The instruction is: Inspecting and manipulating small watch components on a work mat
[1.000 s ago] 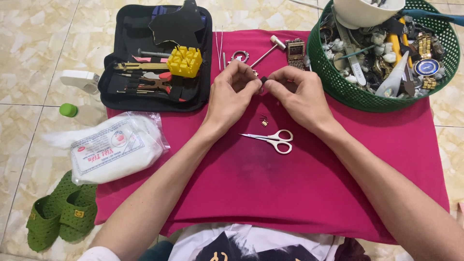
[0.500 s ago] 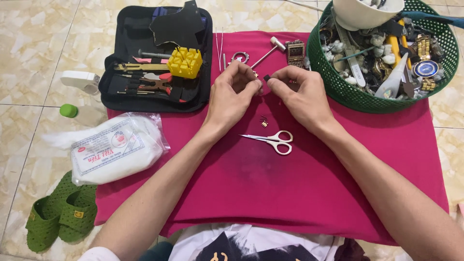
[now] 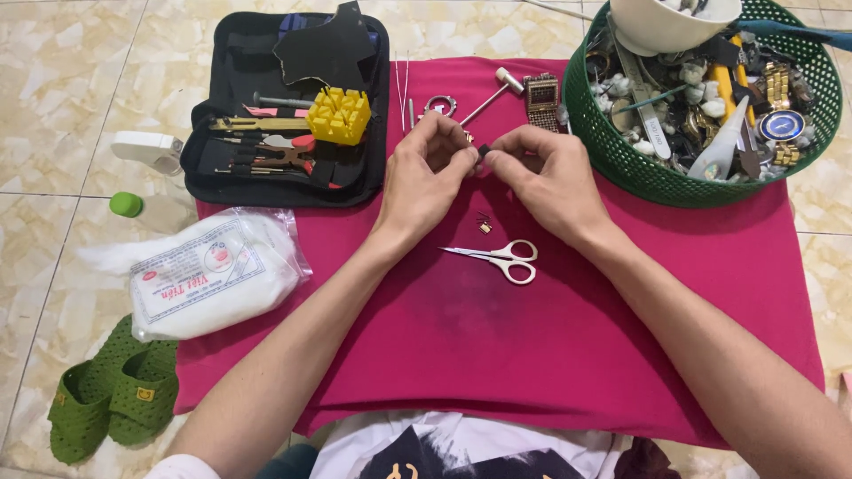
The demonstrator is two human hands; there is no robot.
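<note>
Your left hand (image 3: 426, 182) and right hand (image 3: 546, 177) pinch one small dark part (image 3: 484, 153) together above the magenta cloth (image 3: 532, 355), with the white labelled plastic packet (image 3: 209, 275) lying at its left edge.

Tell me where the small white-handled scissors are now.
In the head view, the small white-handled scissors lie on the magenta cloth, just below the two hands, nearer the right hand.

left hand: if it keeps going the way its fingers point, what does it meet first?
The left hand points up-right; first comes the small dark piece pinched between both hands, then the right hand's fingertips, practically touching already.
</note>
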